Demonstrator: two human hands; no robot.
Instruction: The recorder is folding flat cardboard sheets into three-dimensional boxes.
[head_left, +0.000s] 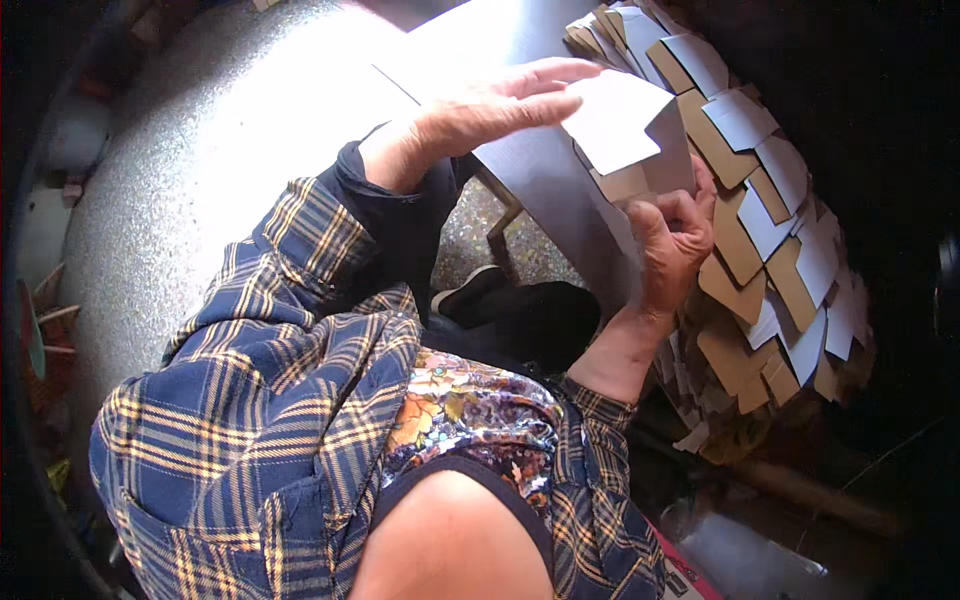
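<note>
A small white-and-brown cardboard box (615, 120), partly folded, is held up over the edge of the grey table (560, 215). My right hand (672, 235) grips its near right side, with thumb and fingers closed on the card. At the box's upper left corner, my left hand (490, 112) has its fingers stretched out, their tips at the white panel. Whether those fingertips press on the panel or only rest by it, I cannot tell. The inside of the box is mostly hidden.
To the right of my right hand, a large overlapping pile of flat cardboard blanks (760, 230), white and brown, curves toward me. Speckled floor (200, 150) shows brightly at left. A clear plastic-looking item (760, 555) lies low at the right.
</note>
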